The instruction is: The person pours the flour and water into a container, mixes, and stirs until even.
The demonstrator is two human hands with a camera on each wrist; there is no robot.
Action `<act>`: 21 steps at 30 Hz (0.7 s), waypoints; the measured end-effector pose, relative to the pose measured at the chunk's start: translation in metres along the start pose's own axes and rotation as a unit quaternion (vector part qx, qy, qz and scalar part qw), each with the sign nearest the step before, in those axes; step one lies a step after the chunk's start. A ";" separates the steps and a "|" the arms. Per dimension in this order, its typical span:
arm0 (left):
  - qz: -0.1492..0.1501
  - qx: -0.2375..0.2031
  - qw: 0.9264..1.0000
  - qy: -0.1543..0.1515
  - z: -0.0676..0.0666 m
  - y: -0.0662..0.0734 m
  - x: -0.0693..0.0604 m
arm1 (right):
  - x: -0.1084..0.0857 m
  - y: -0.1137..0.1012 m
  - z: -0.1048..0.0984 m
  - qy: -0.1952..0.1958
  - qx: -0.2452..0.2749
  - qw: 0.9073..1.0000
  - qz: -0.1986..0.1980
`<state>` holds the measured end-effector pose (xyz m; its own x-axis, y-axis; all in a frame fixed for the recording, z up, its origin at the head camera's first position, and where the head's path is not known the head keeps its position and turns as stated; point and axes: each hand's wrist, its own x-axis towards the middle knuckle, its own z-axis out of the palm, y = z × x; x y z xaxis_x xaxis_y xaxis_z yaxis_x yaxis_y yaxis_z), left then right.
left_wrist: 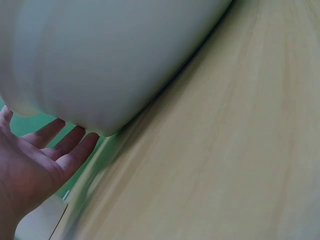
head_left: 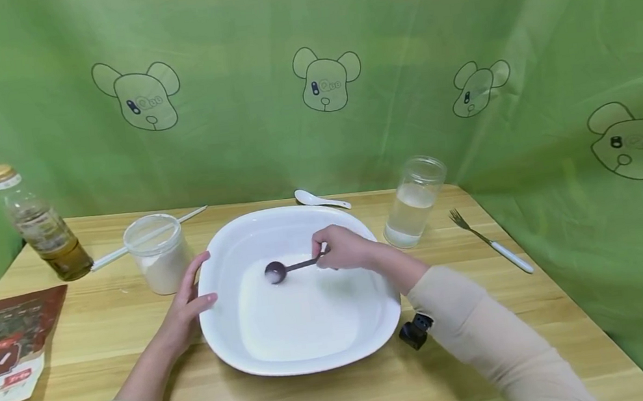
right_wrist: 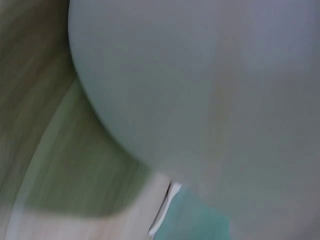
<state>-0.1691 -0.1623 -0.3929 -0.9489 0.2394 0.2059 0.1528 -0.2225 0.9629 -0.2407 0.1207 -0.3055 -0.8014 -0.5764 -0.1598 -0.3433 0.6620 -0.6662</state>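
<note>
A white basin (head_left: 306,362) stands on the table, with white contents across its bottom. My left hand (head_left: 183,313) rests against its left side, fingers spread at the rim; in the left wrist view the fingertips of this hand (left_wrist: 45,160) touch the outer wall of the basin (left_wrist: 110,60). Over the basin, my right hand (head_left: 345,248) pinches the handle of a dark measuring spoon (head_left: 275,271), whose bowl holds a little white stuff. The right wrist view shows the basin's outside (right_wrist: 165,90), and the right hand is hidden there.
Left of the basin stand a jar of white powder (head_left: 162,263), a white stick (head_left: 110,258), an oil bottle (head_left: 45,233) and a red-brown packet (head_left: 4,351). Behind lies a white spoon (head_left: 321,200). To the right are a glass of cloudy liquid (head_left: 408,214) and a fork (head_left: 493,244).
</note>
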 end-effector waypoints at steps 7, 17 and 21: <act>0.005 0.000 1.000 -0.002 0.000 -0.001 0.000 | -0.013 -0.014 0.018 -0.072 0.042 0.996 -0.025; 0.000 0.000 1.000 0.001 -0.001 -0.002 0.000 | -0.058 0.000 -0.009 -0.093 -0.026 0.995 -0.027; 0.003 -0.002 1.000 -0.004 -0.001 -0.002 0.000 | -0.063 0.008 -0.024 -0.037 -0.079 0.996 -0.013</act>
<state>-0.1702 -0.1628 -0.3952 -0.9456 0.2458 0.2133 0.1573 -0.2285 0.9607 -0.2046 0.1738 -0.2836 -0.7552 -0.6238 -0.2011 -0.4403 0.7101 -0.5494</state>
